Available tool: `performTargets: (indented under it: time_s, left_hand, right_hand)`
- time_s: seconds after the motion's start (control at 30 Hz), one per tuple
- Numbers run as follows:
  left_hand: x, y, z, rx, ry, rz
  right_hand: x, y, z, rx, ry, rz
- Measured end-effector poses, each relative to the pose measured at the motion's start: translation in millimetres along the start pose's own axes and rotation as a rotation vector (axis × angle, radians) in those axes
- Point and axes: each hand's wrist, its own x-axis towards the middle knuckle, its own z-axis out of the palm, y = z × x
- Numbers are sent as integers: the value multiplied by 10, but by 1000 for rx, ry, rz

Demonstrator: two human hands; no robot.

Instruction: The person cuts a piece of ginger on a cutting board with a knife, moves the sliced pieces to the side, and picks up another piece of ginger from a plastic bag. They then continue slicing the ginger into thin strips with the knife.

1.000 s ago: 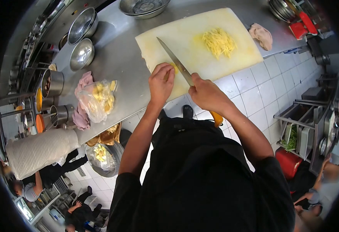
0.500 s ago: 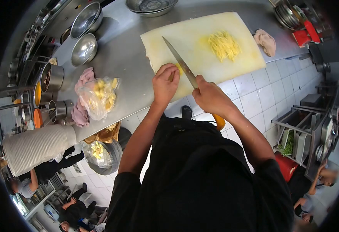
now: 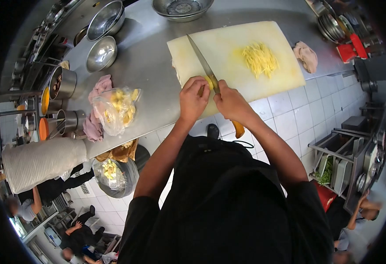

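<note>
My left hand is at the near left part of the white cutting board, its fingers curled and pressed on a small yellow vegetable piece. Right beside those fingertips is the blade of a long kitchen knife, its tip pointing to the far left of the board. My right hand is closed round the knife where blade meets handle, and the yellow-orange handle end shows below it. A pile of thin yellow shreds lies on the right half of the board.
A plastic bag of yellow pieces and a pink cloth lie left on the steel counter. Metal bowls stand behind. A lined bin is below the counter's edge. Another cloth lies right of the board.
The right hand and knife have come left, closer to the left fingertips and the yellow piece. The whole view has shifted slightly.
</note>
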Motion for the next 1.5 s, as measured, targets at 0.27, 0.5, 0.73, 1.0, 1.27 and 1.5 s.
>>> performTargets:
  time_s: [0.27, 0.5, 0.73, 1.0, 1.27, 1.5]
  left_hand:
    - [12, 32, 20, -30, 15, -30]
    - [12, -13, 21, -5, 26, 19]
    - [14, -4, 26, -16, 30, 13]
    - [4, 13, 13, -17, 26, 6]
    - [-6, -43, 39, -32, 33, 13]
    - [3, -25, 36, -27, 38, 10]
  right_hand:
    - [-333, -364, -397, 10, -155, 164]
    - [-343, -309, -300, -16, -111, 145]
    - [-138, -131, -78, -9, -57, 73]
    - [-192, -413, -378, 70, -158, 158]
    - [-332, -452, -379, 36, -149, 170]
    - [-267, -313, -229, -17, -84, 114]
